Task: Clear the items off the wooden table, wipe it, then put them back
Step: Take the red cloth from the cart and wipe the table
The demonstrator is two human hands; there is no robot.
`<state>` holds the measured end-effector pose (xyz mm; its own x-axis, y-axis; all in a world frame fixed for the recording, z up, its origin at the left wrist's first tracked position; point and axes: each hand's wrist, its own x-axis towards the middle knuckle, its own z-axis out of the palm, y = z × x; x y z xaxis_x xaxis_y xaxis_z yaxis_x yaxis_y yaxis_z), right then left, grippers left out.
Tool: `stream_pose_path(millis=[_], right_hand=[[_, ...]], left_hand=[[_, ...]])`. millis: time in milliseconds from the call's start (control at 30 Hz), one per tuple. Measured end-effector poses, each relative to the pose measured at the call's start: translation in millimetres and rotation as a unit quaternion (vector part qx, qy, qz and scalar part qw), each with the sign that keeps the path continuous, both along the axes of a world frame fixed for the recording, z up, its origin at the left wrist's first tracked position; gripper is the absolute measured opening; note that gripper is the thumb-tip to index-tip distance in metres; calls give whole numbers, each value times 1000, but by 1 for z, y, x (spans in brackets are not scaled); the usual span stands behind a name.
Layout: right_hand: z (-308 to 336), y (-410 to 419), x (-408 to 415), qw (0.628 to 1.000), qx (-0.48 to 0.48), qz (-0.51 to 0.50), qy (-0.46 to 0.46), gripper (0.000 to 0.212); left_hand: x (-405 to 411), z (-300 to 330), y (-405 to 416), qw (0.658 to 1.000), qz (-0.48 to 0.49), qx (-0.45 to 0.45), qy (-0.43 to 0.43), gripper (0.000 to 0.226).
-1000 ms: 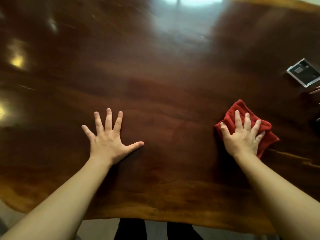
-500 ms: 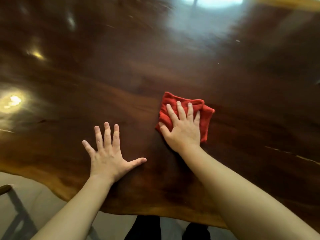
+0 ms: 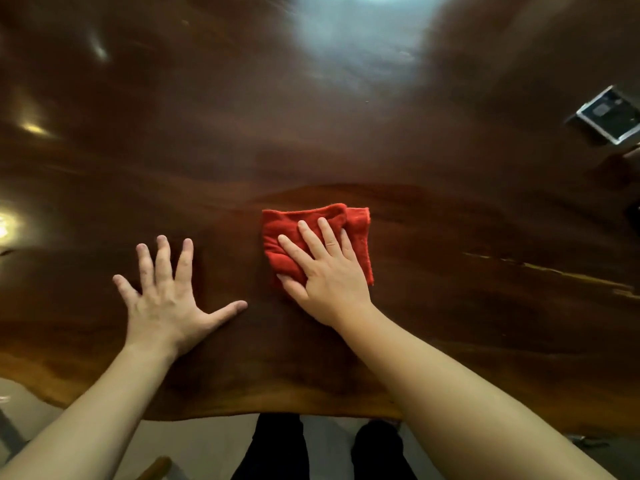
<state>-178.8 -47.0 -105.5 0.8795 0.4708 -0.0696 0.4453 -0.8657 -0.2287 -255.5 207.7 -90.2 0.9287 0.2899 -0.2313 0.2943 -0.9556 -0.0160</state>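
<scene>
A glossy wooden table fills the view. The right hand presses flat on a folded red cloth; the left hand rests beside it, fingers spread, holding nothing.

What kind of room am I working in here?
Probably a home or office room, though little shows: a big polished slab table with a wavy edge, a red cloth under the right hand, and pale floor.

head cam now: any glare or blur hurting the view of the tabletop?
Head view: strong window glare at top centre of the wooden table, small highlights at left; far surface motion-smeared; red cloth and both hands fairly sharp; the dark, pale-framed object at the right edge soft; wide-angle bowing.
</scene>
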Motion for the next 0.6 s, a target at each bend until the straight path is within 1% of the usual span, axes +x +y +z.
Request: stream_pose_path(millis=[200,333,467,600], right_hand=[[2,-124,4,992,-24,-126,19,65],[6,-220,-5,971,-34,-235,33,66],[8,-326,-31,930,-48,-359,62,71],[11,-426,-72,876,-52,-472,89,81]], left_hand=[[41,0,-82,998,-57,-14,19,128],[57,-6,-116,998,-47,-8,30,135],[61,-8,-125,999,-22,-8,32,140],[64,-4,-131,999,-37,-1,20,137]])
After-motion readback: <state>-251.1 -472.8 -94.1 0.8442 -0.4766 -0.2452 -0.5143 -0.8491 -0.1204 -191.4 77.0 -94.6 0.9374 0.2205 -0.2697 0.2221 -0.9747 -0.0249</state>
